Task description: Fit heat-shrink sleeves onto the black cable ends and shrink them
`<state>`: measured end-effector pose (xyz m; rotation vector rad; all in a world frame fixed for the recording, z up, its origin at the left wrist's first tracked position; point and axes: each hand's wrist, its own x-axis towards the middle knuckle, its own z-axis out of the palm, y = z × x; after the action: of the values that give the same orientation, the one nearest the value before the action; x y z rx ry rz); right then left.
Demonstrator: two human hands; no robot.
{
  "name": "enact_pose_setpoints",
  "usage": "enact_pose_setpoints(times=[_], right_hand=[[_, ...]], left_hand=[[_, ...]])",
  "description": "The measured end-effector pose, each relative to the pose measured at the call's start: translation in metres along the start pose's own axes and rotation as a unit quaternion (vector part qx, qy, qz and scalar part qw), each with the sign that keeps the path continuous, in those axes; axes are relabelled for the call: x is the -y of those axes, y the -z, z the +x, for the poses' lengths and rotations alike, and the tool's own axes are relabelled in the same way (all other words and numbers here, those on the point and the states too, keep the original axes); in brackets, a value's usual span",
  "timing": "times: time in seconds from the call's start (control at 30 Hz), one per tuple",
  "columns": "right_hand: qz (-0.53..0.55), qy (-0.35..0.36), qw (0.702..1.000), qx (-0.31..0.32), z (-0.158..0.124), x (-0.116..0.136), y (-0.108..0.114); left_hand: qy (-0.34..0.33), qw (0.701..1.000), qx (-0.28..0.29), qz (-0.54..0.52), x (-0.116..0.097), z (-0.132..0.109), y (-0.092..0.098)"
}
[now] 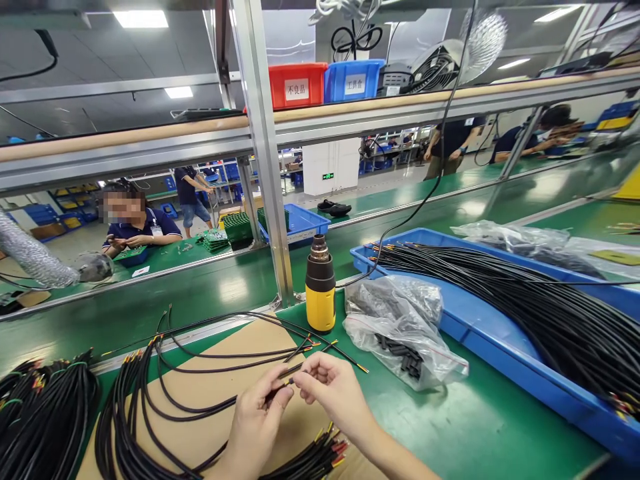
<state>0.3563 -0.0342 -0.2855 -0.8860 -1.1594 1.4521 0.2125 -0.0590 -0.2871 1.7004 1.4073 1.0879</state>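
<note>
My left hand (260,413) is closed on a black cable (284,384), holding it near its end between thumb and fingers. A bit of yellow shows on the cable between the two hands. With thumb and forefinger, my right hand (333,387) pinches at the cable's tip; what exactly lies under those fingertips is partly hidden. Below the hands lies a bundle of cable ends (334,453) with red and yellow wires. More black cables (150,413) loop over brown cardboard (220,363) on the left.
A yellow heat gun (321,293) stands upright behind my hands. Plastic bags (400,327) of black tube pieces lie beside it. At right, a blue tray (480,340) holds many black cables. Another cable bundle (50,413) lies far left. A metal post (267,153) rises ahead. Co-workers sit and stand beyond.
</note>
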Motion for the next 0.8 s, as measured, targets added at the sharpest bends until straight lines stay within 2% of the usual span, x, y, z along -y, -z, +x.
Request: enact_pose_setpoints(times=[0.1, 0.17, 0.3, 0.4, 0.57, 0.7, 0.8], right_hand=[[-0.019, -0.022, 0.999, 0.043, 0.005, -0.003, 0.001], [-0.038, -0.027, 0.998, 0.041, 0.007, -0.008, 0.001], [-0.072, -0.037, 0.997, 0.02, 0.009, -0.018, 0.001], [-0.065, -0.045, 0.996, 0.04, 0.009, -0.018, -0.001], [0.008, -0.079, 0.992, 0.094, 0.008, -0.002, -0.004], [0.011, -0.043, 0.995, 0.093, 0.015, 0.02, -0.004], [0.028, -0.025, 0.995, 0.094, 0.025, 0.036, -0.005]], left_hand=[[0.014, 0.999, 0.034, -0.022, 0.015, -0.006, 0.003], [0.029, 0.998, 0.036, -0.035, 0.027, -0.011, 0.007], [0.069, 0.997, -0.009, -0.028, 0.044, -0.023, 0.011], [0.046, 0.998, -0.035, 0.002, 0.044, -0.027, 0.011], [-0.021, 0.996, -0.042, 0.083, 0.017, -0.016, 0.013], [-0.028, 0.994, 0.03, 0.098, -0.018, 0.003, 0.023], [-0.015, 0.997, 0.059, 0.049, -0.04, 0.016, 0.03]])
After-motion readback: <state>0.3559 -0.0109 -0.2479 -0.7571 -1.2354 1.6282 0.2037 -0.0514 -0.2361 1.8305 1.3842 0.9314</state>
